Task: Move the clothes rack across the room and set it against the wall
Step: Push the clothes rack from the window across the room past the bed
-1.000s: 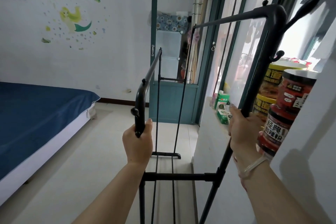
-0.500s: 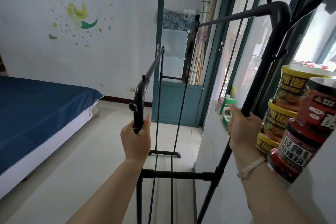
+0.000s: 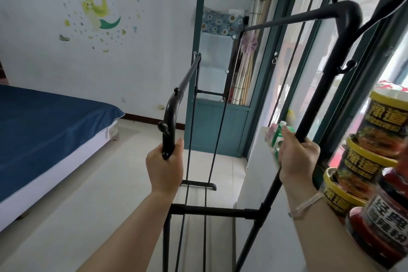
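Black metal-tube clothes rack (image 3: 217,211) fills centre & right of frame, empty, no clothes on it. Left hand (image 3: 165,166) is wrapped tight round the lower end of the near-left curved upright, just under its knob. Right hand (image 3: 297,157) is clenched round the near-right slanted post, partway up; pale bracelet (image 3: 305,205) on that wrist. Both grips closed on the rack.

Rack runs lengthwise away from the viewer twd the teal-framed glass door (image 3: 220,86) at frame centre. Its right side sits just beside the low white ledge (image 3: 258,183) and the teal-framed window wall (image 3: 320,62) on the right; can't tell if it touches. Far foot bar sits on the pale tiled floor (image 3: 88,194) near the door; near feet are out of frame, so can't tell whether it's lifted.

Progress, as a judgement: looks late in the job. Rack is already alongside the right wall, approx parallel to it. Left to do: close any gap, square it up, settle it down, let go.

Watch the stacked instant-noodle tubs, yellow & red lids (image 3: 371,172), at right edge, close by the right forearm. Blue-covered bed (image 3: 50,126) at left is well apart, no obstacle.
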`<state>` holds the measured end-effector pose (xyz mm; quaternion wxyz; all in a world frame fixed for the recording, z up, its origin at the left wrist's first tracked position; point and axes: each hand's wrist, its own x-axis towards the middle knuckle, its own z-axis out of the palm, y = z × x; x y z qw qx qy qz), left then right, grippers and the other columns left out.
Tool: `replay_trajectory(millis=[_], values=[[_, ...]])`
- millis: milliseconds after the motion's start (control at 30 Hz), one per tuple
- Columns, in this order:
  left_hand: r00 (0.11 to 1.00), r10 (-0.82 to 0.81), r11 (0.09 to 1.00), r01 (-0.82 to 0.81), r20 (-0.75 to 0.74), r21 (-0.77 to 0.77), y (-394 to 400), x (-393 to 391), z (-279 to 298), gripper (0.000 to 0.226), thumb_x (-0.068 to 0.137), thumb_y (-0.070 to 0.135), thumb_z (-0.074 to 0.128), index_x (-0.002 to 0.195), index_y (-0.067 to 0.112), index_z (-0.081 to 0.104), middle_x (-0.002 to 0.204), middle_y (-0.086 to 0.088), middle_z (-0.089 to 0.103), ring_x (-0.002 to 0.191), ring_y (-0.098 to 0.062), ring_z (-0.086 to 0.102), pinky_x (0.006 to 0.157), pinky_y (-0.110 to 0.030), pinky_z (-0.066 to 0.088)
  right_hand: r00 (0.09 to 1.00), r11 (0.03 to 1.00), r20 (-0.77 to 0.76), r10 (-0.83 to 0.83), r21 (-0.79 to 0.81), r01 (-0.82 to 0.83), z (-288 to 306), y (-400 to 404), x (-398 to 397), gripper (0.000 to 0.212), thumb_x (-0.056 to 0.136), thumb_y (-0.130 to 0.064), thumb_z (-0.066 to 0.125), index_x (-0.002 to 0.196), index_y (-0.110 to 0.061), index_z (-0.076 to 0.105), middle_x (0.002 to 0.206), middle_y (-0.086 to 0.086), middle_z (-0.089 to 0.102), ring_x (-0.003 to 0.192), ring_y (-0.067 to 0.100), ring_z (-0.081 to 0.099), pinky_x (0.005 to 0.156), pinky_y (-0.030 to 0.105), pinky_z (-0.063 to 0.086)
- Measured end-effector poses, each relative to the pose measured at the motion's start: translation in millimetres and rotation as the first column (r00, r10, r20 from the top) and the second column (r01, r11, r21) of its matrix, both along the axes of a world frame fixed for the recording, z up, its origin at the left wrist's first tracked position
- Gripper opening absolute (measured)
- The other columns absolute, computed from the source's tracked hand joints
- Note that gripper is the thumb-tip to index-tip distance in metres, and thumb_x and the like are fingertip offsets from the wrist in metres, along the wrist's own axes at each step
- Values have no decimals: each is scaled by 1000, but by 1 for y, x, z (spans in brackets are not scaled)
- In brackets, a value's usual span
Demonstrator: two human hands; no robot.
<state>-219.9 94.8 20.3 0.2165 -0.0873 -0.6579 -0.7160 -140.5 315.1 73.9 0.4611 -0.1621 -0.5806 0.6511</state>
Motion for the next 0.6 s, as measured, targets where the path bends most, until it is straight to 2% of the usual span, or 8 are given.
replay_trajectory(millis=[333, 433, 600], values=[[1000, -20, 1000, 20, -17, 6, -9, -61, -1, 51, 88, 25, 64, 40, 30, 46, 35, 10, 37, 38, -6, 34, 46, -22, 32, 996, 998, 69, -63, 12, 63, 2, -10, -61, 32, 85, -25, 67, 61, -15, 47, 48, 1, 34, 38, 13, 31, 42, 26, 27], [999, -15, 1000, 15, -30, 7, -12, -80, -1, 53, 88, 24, 63, 39, 31, 44, 34, 11, 37, 37, -6, 34, 43, -16, 31, 998, 999, 58, -29, 26, 28, 2, -13, -79, 27, 85, -18, 64, 65, -9, 48, 45, -1, 32, 36, 10, 29, 39, 23, 26], [999, -1, 1000, 1, -53, 4, -12, -108, 1, 54, 88, 20, 63, 39, 33, 47, 33, 13, 38, 36, -5, 38, 42, -10, 31, 999, 1000, 34, -6, 11, 6, 2, -12, -108, 39, 87, -19, 65, 58, -18, 39, 49, 1, 33, 38, 12, 30, 38, 23, 26]])
